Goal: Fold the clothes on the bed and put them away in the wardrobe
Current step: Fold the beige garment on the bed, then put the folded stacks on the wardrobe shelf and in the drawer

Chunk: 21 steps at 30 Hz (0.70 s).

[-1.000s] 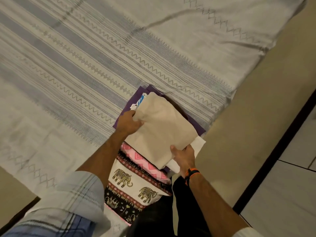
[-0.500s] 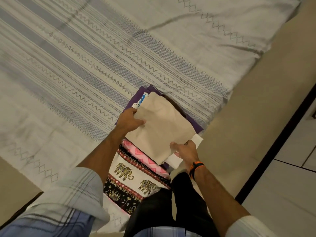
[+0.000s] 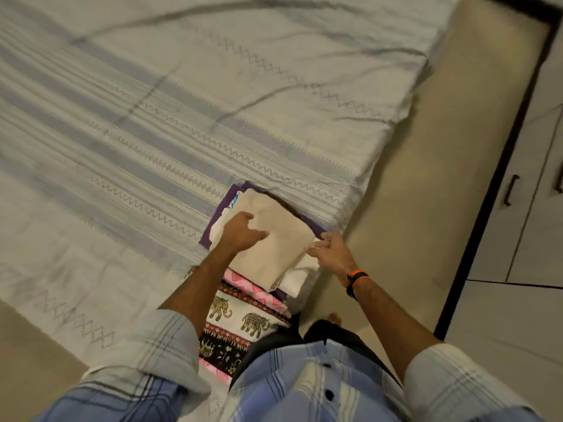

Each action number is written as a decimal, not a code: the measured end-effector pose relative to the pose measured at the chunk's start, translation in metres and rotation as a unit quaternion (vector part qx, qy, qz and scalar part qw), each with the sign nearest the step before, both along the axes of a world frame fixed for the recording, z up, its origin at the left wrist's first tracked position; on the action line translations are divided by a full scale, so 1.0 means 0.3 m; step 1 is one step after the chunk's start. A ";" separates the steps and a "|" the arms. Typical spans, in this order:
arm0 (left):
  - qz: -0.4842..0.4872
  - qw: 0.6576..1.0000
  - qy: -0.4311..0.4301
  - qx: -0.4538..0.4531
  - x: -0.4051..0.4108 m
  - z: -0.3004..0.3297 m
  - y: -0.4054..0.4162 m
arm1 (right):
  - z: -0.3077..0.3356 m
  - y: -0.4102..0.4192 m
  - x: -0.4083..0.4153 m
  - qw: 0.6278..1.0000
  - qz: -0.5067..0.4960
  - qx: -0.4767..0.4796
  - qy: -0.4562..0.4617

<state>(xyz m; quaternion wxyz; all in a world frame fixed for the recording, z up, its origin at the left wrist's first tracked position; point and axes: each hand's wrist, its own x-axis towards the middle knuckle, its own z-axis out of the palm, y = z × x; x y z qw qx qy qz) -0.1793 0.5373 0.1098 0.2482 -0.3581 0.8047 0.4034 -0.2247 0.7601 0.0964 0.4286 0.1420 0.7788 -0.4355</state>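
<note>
nearest the camera lies the elephant-print cloth [image 3: 240, 325], folded at the bed's edge just in front of the person's checked shirt [image 3: 307, 388], with a pink zigzag piece [image 3: 243, 280] peeking out between it and the stack beyond. that stack is topped by the beige folded garment [image 3: 274, 248], sitting on a white piece [image 3: 300, 277] and a purple one [image 3: 213, 236]. a second ago both hands were pinching the beige garment at its near corners; now they have let go. the left hand [image 3: 243, 231] rests on the garment's left part with its fingers loosely curled and gripping nothing, and the right hand [image 3: 330, 254], wearing an orange and black wristband [image 3: 355, 281], hangs just beside the right corner with fingers spread and slack, holding nothing. the garment itself has not shifted, so it looks placed and squared on the pile. to my eye the folding is done or nearly so: no loose clothes show on the striped bedspread [image 3: 182, 117] beyond. farther off, past the beige floor strip [image 3: 426, 193], cabinet doors with dark handles [image 3: 510, 190] have come into view at the right, possibly the wardrobe, and carrying the stacks there seems the step left.
</note>
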 end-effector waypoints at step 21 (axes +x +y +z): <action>-0.196 0.974 0.115 0.011 -0.413 0.269 0.989 | 0.296 0.922 -0.252 0.965 -0.123 -0.002 0.232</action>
